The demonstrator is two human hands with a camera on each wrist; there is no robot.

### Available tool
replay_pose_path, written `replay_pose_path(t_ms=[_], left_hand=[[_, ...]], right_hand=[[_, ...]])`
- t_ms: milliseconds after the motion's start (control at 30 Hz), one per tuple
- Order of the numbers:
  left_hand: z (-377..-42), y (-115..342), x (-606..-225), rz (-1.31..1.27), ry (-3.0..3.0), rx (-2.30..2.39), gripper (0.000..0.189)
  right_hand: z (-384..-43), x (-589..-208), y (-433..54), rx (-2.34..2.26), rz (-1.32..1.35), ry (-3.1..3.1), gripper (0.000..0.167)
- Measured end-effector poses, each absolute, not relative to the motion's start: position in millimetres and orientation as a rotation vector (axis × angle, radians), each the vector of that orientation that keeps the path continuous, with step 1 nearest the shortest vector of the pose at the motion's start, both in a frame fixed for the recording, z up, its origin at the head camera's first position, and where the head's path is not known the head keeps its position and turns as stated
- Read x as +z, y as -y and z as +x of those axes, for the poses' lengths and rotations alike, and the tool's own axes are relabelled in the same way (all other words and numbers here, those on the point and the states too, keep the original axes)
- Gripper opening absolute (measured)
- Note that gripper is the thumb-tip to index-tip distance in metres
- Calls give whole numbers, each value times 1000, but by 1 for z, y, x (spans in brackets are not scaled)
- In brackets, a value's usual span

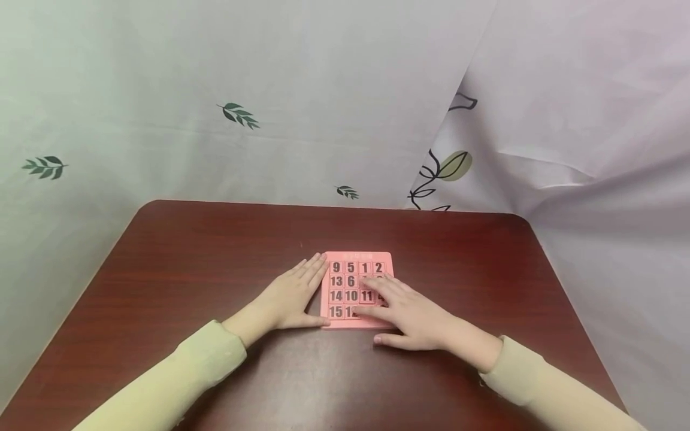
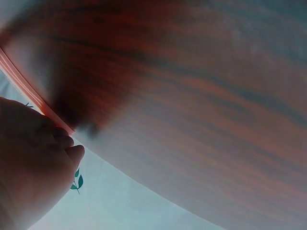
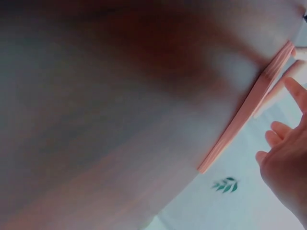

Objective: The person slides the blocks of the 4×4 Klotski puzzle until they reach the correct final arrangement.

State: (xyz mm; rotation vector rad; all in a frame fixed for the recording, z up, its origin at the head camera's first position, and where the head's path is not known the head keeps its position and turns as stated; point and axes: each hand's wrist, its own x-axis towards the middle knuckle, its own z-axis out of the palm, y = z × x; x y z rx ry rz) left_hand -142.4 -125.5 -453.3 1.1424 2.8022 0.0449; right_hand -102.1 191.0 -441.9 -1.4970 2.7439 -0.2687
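A pink number sliding puzzle lies flat on the table, its black-numbered tiles facing up. The top row reads 9, 5, 1, 2. My left hand rests against the puzzle's left edge, fingers straight along it and thumb at the lower left corner. Over the right side spreads my right hand, its extended fingers covering several tiles and its thumb off the near edge. Whether its fingertips press a tile is unclear. In the right wrist view, the puzzle's side shows below the right hand.
The dark red-brown wooden table has rounded far corners. Behind it hangs a pale curtain with printed leaves, and another fold of cloth hangs at the right.
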Motion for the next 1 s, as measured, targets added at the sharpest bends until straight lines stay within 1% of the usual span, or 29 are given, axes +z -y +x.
replay_pose_path(t_ms=[233, 400, 533, 833, 1000], left_hand=[[-141, 126, -452, 1132, -2791, 32, 120], [-140, 127, -450, 1131, -2794, 50, 119], [-139, 128, -449, 1127, -2798, 55, 120], [-141, 126, -451, 1136, -2802, 34, 120], [-142, 126, -451, 1150, -2807, 45, 119]], right_hand=[[-92, -445, -224, -396, -1484, -2849, 61], [-87, -450, -240, -410, -1459, -2876, 55], [-88, -451, -238, -395, -1439, -2866, 51], [-91, -448, -216, -326, -1421, -2786, 57], [-94, -446, -214, -330, -1442, -2801, 58]])
